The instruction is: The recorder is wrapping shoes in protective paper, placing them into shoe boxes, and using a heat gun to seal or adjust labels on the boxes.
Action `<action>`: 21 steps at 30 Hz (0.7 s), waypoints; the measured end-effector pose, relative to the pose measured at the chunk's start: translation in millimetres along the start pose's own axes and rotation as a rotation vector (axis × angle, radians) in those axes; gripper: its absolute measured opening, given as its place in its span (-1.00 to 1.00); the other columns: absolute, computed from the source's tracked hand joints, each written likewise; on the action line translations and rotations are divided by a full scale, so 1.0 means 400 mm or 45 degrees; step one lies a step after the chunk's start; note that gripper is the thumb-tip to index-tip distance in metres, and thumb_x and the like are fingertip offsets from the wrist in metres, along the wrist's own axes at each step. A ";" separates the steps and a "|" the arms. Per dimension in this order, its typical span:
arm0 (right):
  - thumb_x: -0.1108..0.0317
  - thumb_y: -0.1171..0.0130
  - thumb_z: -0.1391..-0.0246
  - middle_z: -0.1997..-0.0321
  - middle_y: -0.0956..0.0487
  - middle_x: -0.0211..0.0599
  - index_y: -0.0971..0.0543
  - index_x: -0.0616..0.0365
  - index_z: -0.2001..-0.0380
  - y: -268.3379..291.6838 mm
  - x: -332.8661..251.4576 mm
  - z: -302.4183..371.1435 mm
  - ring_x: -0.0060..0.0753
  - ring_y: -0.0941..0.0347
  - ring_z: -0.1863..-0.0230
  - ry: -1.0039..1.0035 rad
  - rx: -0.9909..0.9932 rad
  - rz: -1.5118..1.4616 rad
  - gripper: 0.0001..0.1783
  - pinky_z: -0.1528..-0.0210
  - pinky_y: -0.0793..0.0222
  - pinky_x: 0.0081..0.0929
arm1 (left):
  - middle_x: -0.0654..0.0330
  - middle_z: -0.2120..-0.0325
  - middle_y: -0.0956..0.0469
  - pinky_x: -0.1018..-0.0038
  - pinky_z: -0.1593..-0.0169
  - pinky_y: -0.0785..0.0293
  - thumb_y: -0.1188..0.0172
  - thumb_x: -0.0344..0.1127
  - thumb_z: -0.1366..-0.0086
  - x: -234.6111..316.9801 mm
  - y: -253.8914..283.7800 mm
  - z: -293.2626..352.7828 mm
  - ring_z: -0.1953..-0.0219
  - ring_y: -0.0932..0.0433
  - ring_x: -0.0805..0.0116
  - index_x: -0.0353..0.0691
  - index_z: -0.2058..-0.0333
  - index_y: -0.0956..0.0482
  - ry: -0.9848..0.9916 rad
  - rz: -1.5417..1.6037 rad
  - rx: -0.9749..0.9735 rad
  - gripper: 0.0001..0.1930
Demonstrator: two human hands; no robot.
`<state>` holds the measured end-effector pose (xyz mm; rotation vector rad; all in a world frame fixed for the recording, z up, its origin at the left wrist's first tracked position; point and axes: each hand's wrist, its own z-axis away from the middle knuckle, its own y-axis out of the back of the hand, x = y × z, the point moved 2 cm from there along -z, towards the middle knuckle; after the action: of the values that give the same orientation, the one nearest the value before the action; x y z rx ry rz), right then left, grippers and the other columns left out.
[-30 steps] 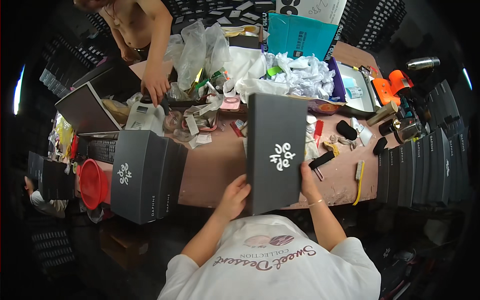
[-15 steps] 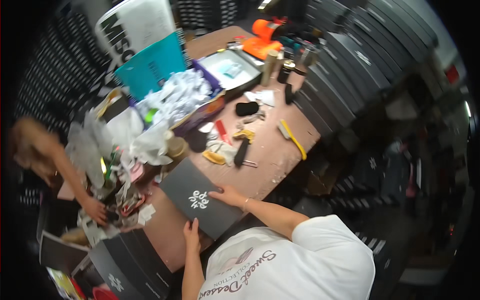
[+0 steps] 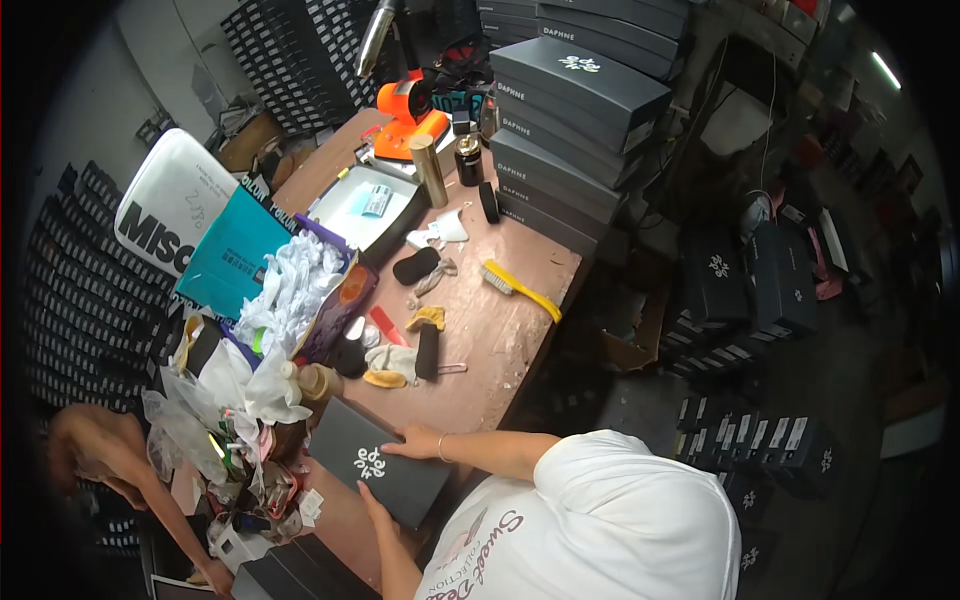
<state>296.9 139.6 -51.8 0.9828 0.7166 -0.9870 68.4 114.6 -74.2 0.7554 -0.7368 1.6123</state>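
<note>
A closed dark grey shoebox (image 3: pixel 335 430) with a white printed mark on its lid lies at the near end of the table, in front of my body. My right hand (image 3: pixel 417 441) grips its right side, fingers resting over the lid. At the near left edge, my left hand (image 3: pixel 377 508) holds the box with its thumb side up; the fingers underneath are partly hidden. Just left of the box is a heap of clear plastic bags (image 3: pixel 262 385) and small clutter. More dark boxes (image 3: pixel 300 572) stand at the lower left, near my left forearm.
Another person's hand (image 3: pixel 216 577) reaches to the lower left boxes. Farther back are a yellow brush (image 3: pixel 520 290), a black sponge (image 3: pixel 416 265), a carton of crumpled white paper (image 3: pixel 355 285), an orange tool (image 3: pixel 405 125) and stacked shoeboxes (image 3: pixel 555 180). Floor boxes (image 3: pixel 715 270) stand right.
My view has swung, and the tabletop appears farther left. The other person's hand has moved from the clutter down to the lower left boxes. Both my hands still hold the shoebox.
</note>
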 end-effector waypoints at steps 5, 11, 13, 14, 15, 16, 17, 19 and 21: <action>-0.32 -0.15 -0.01 -0.41 -0.04 0.19 -0.04 0.03 -0.40 0.086 0.058 0.110 0.12 0.08 -0.44 0.258 -0.195 -0.314 0.05 -0.43 0.16 -0.13 | 0.00 -0.22 -0.27 0.19 -0.22 -0.33 0.08 0.34 -0.30 0.035 -0.137 0.176 -0.22 -0.31 0.07 -0.24 -0.27 -0.17 0.066 0.270 -0.255 -0.18; 0.02 -0.13 -0.18 -0.36 -0.17 -0.13 -0.18 0.01 -0.35 0.543 -0.066 0.289 -0.20 -0.11 -0.36 0.633 -0.036 -0.712 -0.26 -0.36 -0.02 -0.32 | 0.07 -0.16 -0.37 0.21 -0.21 -0.34 0.05 0.12 -0.32 0.262 -0.470 0.282 -0.15 -0.40 0.11 -0.24 -0.23 -0.25 -0.191 0.540 -0.899 -0.34; 0.06 -0.15 -0.19 -0.29 -0.28 -0.23 -0.10 0.02 -0.38 0.682 -0.078 0.375 -0.44 -0.28 -0.17 0.760 0.144 -0.856 -0.22 -0.10 -0.26 -0.46 | 0.08 -0.13 -0.40 0.21 -0.21 -0.33 0.10 0.11 -0.35 0.357 -0.640 0.290 -0.13 -0.42 0.11 -0.27 -0.20 -0.29 -0.290 0.694 -0.977 -0.37; 0.08 -0.16 -0.19 -0.25 -0.34 -0.28 -0.07 0.02 -0.39 0.758 -0.072 0.427 -0.56 -0.37 -0.08 0.820 0.260 -0.917 -0.19 0.02 -0.38 -0.52 | 0.10 -0.07 -0.45 0.23 -0.18 -0.36 0.06 0.09 -0.34 0.396 -0.723 0.289 -0.09 -0.45 0.14 -0.25 -0.15 -0.35 -0.205 0.685 -0.962 -0.42; 0.04 -0.16 -0.18 -0.23 -0.37 -0.27 -0.08 0.07 -0.38 0.797 -0.052 0.465 -0.52 -0.39 -0.07 0.802 0.312 -1.015 -0.19 0.03 -0.39 -0.50 | 0.13 0.01 -0.51 0.28 -0.12 -0.41 0.00 0.04 -0.33 0.433 -0.795 0.297 -0.01 -0.50 0.19 -0.24 -0.07 -0.41 -0.161 0.685 -1.004 -0.49; 0.00 -0.16 -0.18 -0.20 -0.40 -0.26 -0.10 0.11 -0.36 0.830 -0.025 0.496 -0.48 -0.42 -0.06 0.783 0.372 -1.106 -0.18 0.04 -0.40 -0.49 | 0.15 0.10 -0.56 0.34 -0.06 -0.47 -0.06 0.00 -0.31 0.461 -0.857 0.305 0.07 -0.56 0.24 -0.23 0.00 -0.46 -0.118 0.684 -1.058 -0.55; 0.00 -0.16 -0.18 -0.15 -0.44 -0.26 -0.13 0.14 -0.34 0.841 0.003 0.527 -0.44 -0.46 -0.01 0.784 0.423 -1.096 -0.20 0.06 -0.42 -0.47 | 0.15 0.09 -0.55 0.33 -0.05 -0.48 -0.07 0.00 -0.31 0.484 -0.905 0.315 0.06 -0.55 0.23 -0.22 -0.03 -0.45 -0.090 0.662 -1.075 -0.54; 0.02 -0.15 -0.19 -0.07 -0.50 -0.25 -0.21 0.18 -0.29 0.835 0.053 0.578 -0.41 -0.52 0.08 0.744 0.517 -1.076 -0.27 0.09 -0.45 -0.46 | 0.15 0.06 -0.54 0.32 -0.05 -0.49 -0.09 0.00 -0.31 0.498 -0.969 0.351 0.05 -0.54 0.23 -0.20 -0.06 -0.44 0.044 0.647 -1.123 -0.52; 0.04 -0.15 -0.20 0.00 -0.55 -0.27 -0.31 0.18 -0.22 0.818 0.108 0.620 -0.43 -0.55 0.17 0.640 0.597 -1.067 -0.36 0.14 -0.47 -0.48 | 0.14 0.04 -0.54 0.31 -0.05 -0.50 -0.10 0.01 -0.30 0.502 -1.018 0.400 0.05 -0.55 0.23 -0.18 -0.07 -0.43 0.273 0.653 -1.162 -0.52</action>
<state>629.6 -32.5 122.0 1.3995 1.4221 -1.7107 455.3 165.1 207.9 -0.2862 -1.4284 1.5194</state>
